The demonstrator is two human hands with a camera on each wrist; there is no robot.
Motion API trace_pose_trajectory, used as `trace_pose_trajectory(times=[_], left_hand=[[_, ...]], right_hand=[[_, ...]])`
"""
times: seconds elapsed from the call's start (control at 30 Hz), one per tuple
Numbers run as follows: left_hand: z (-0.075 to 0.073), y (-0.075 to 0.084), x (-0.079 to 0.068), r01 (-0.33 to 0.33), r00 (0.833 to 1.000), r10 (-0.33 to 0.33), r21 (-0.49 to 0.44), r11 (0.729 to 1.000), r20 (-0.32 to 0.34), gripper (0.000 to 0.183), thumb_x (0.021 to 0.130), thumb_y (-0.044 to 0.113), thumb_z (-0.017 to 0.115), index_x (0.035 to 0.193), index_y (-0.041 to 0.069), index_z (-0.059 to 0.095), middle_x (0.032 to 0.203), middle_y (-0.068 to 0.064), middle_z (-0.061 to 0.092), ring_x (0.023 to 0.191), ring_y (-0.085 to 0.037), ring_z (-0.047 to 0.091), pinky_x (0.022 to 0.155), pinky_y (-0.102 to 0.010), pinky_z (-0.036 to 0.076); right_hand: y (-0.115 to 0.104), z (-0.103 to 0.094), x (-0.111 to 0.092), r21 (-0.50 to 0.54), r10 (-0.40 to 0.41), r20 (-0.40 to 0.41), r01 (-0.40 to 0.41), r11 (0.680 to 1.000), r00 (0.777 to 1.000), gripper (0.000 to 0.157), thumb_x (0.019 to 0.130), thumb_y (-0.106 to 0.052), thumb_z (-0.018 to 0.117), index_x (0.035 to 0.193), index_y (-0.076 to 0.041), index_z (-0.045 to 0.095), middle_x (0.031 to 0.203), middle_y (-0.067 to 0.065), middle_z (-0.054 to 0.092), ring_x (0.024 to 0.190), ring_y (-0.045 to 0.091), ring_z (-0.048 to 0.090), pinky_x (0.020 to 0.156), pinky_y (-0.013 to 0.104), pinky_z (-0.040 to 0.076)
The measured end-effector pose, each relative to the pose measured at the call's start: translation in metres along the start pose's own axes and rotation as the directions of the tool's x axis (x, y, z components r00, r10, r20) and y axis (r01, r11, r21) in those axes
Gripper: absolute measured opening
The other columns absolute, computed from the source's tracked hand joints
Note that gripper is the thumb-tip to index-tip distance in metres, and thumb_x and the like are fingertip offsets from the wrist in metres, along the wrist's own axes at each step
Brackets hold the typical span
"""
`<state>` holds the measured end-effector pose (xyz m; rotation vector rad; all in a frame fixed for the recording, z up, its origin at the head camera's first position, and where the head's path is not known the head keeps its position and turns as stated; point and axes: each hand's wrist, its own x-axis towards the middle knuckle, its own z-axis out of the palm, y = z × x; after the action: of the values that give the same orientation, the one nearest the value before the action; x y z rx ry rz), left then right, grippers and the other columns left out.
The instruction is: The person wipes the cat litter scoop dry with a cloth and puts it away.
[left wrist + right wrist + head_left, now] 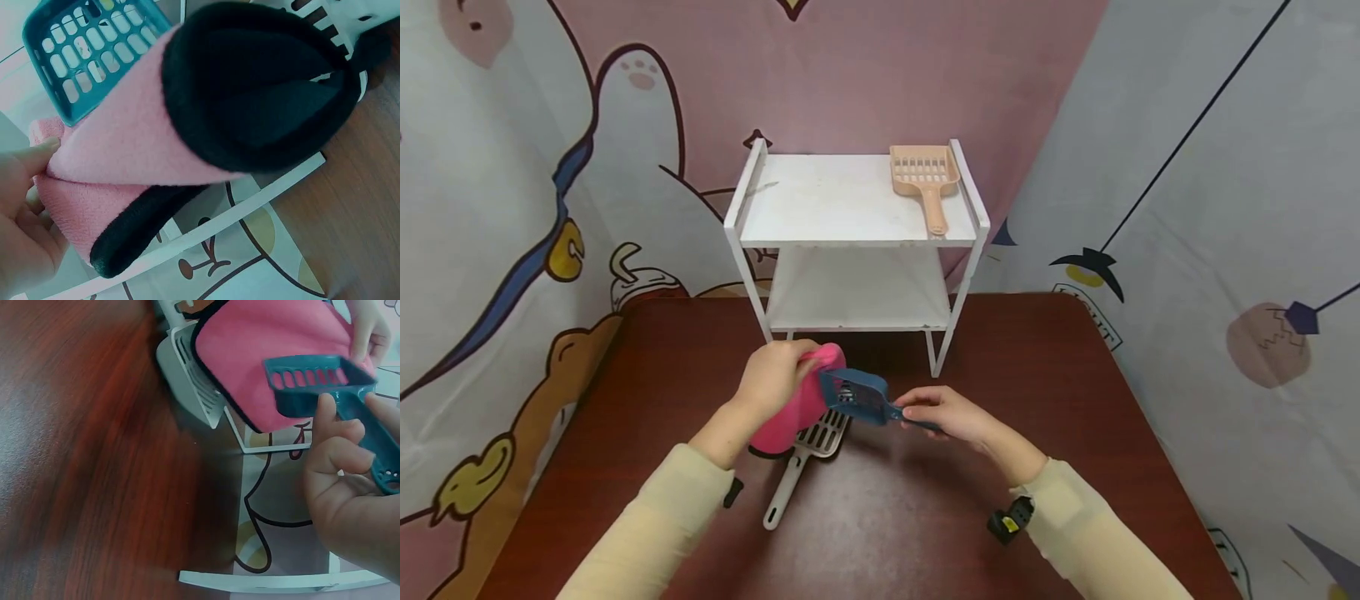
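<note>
My left hand [775, 379] pinches a pink cloth [801, 412] with black edging, which hangs folded from the fingers. In the left wrist view the cloth [119, 147] curls open, showing a dark inside. My right hand [951, 414] grips a blue slotted litter scoop [868, 407] by its handle, its basket held up against or right beside the cloth; whether they touch I cannot tell. In the right wrist view the scoop [294, 403] is in front of the cloth [250, 337]. Below, a grey litter scoop [786, 492] lies on the table, partly hidden by the cloth.
Behind the hands, a white two-tier shelf [827, 208] stands at the back of the brown table [1037, 375]. On its top tier, at the right, lies a beige litter scoop [933, 208]. Patterned cloth walls surround the table.
</note>
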<state>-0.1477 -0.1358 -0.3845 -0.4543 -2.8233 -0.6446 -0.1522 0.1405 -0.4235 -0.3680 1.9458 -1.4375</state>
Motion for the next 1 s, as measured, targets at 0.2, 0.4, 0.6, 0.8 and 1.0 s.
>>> trace_pose_trajectory(times=[0.2,0.4,0.6,0.8,1.0], left_hand=[[-0.003,0.000,0.000,-0.005,1.000,0.006,0.008,1.000,-0.018,0.016,0.087,0.018,0.064,0.099,0.009,0.071,0.090,-0.007,0.073,0.078,-0.020,0.068,0.067,-0.036,0.054],[-0.005,0.000,-0.001,-0.003,1.000,0.003,0.005,1.000,-0.016,0.017,0.087,0.018,0.064,0.099,0.008,0.070,0.091,-0.008,0.073,0.077,-0.020,0.068,0.067,-0.035,0.054],[-0.007,0.003,-0.001,0.004,1.000,-0.004,-0.007,1.000,-0.018,0.017,0.087,0.017,0.064,0.100,0.008,0.070,0.093,-0.008,0.073,0.079,-0.020,0.068,0.068,-0.036,0.054],[-0.002,0.013,0.001,-0.026,1.000,0.026,-0.014,1.000,0.004,0.017,0.088,0.018,0.063,0.100,0.009,0.070,0.093,-0.007,0.073,0.081,-0.019,0.068,0.069,-0.034,0.054],[0.008,0.031,-0.001,-0.133,0.990,0.133,0.002,0.991,0.058,0.015,0.087,0.020,0.064,0.095,0.010,0.070,0.087,-0.005,0.072,0.078,-0.018,0.068,0.070,-0.034,0.054]], right_hand=[[0.005,-0.001,0.003,-0.026,0.015,-0.024,-0.016,1.000,1.000,0.034,0.091,-0.018,0.057,0.115,0.006,0.057,0.076,-0.006,0.056,0.054,0.008,0.038,0.049,0.021,0.031],[0.011,-0.003,0.005,-0.037,0.017,-0.055,-0.019,0.999,0.998,0.034,0.089,-0.018,0.060,0.114,0.006,0.059,0.073,-0.004,0.053,0.055,0.008,0.037,0.049,0.021,0.030],[0.013,-0.005,0.006,-0.036,0.001,-0.044,-0.003,0.999,0.999,0.036,0.088,-0.019,0.061,0.115,0.006,0.059,0.073,-0.006,0.054,0.052,0.008,0.033,0.050,0.023,0.029],[0.015,-0.003,0.008,-0.055,-0.022,-0.072,0.018,0.998,0.997,0.036,0.084,-0.018,0.067,0.111,0.005,0.063,0.069,-0.009,0.056,0.048,0.007,0.032,0.047,0.022,0.029],[0.011,0.003,0.011,-0.148,-0.092,-0.134,0.072,0.986,0.987,0.030,0.081,-0.015,0.070,0.105,0.003,0.067,0.072,-0.002,0.059,0.051,0.004,0.041,0.048,0.019,0.036]])
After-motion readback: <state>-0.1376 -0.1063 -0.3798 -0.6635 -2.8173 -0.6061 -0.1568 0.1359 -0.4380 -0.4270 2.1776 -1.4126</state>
